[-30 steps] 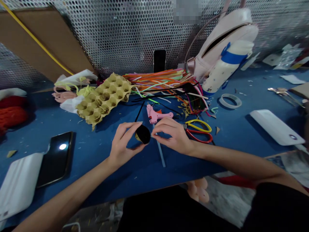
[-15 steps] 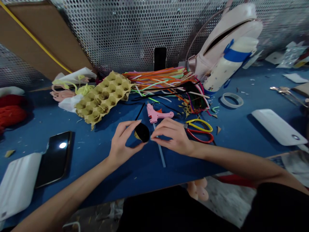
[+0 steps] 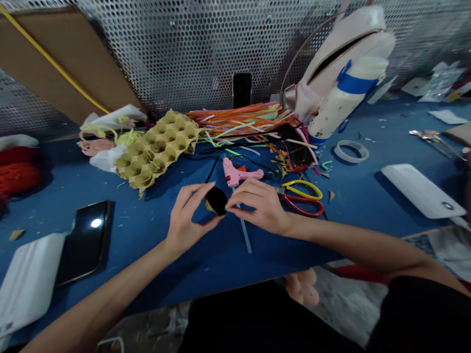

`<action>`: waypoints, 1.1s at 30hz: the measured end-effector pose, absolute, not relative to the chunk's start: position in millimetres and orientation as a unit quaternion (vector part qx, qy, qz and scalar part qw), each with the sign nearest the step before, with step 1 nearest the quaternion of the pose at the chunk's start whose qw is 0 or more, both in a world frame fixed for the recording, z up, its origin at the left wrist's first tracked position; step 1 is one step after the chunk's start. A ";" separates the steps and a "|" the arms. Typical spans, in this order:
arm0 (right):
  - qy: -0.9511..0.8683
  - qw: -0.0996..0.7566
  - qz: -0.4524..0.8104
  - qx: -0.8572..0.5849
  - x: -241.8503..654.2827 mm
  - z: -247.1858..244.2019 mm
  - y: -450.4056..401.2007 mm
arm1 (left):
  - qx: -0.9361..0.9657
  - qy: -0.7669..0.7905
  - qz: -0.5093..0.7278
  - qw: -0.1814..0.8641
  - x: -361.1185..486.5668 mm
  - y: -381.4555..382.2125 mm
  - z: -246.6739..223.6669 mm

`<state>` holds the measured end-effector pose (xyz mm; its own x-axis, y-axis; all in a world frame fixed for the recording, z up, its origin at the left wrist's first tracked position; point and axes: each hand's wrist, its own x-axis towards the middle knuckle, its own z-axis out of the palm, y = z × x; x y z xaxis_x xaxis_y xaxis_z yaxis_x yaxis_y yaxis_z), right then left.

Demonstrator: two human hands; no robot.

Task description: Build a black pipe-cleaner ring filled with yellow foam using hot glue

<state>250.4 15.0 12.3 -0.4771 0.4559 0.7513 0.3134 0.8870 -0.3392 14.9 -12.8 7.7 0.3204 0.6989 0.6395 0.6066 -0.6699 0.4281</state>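
Note:
My left hand [image 3: 187, 215] grips a small round black piece [image 3: 217, 200] between thumb and fingers; a yellowish patch shows at its lower left edge. At the right edge of that piece, my right hand [image 3: 255, 206] has thumb and fingertips pinched together; anything between them is too small to make out. Just behind the right hand lies a pink glue gun [image 3: 233, 173], its clear glue stick [image 3: 246, 236] reaching toward the front. Scissors with yellow and red handles [image 3: 303, 197] lie right of the right hand.
An egg carton [image 3: 158, 149] lies at the back left, beside a pile of colourful pipe cleaners [image 3: 239, 122]. A bottle [image 3: 342, 100] leans against a pale bag [image 3: 316, 81]. A tape roll [image 3: 351, 151] and white power bank [image 3: 423, 191] are right; a phone [image 3: 85, 240] is left.
My right hand has moved slightly left, and its fingertips now meet the edge of the black piece. My left hand keeps its hold. The view has shifted a little.

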 end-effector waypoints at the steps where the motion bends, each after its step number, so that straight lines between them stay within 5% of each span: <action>1: -0.855 0.457 0.088 -0.230 250.8 12.3 15.6 | 0.810 0.404 0.422 0.055 14.7 -12.7 7.7; 24: -0.878 0.430 0.131 -0.162 254.5 15.7 14.3 | 0.767 0.451 0.438 0.124 11.5 -7.1 4.7; 33: -0.926 0.376 0.005 -0.010 255.3 15.3 3.1 | 0.747 0.464 0.453 0.145 6.6 0.5 -0.1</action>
<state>255.3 3.1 15.3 -0.7164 0.0215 0.6974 0.0147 0.9998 -0.0158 6.6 0.5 -0.1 0.1591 0.8253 0.5417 0.5619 -0.5269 0.6377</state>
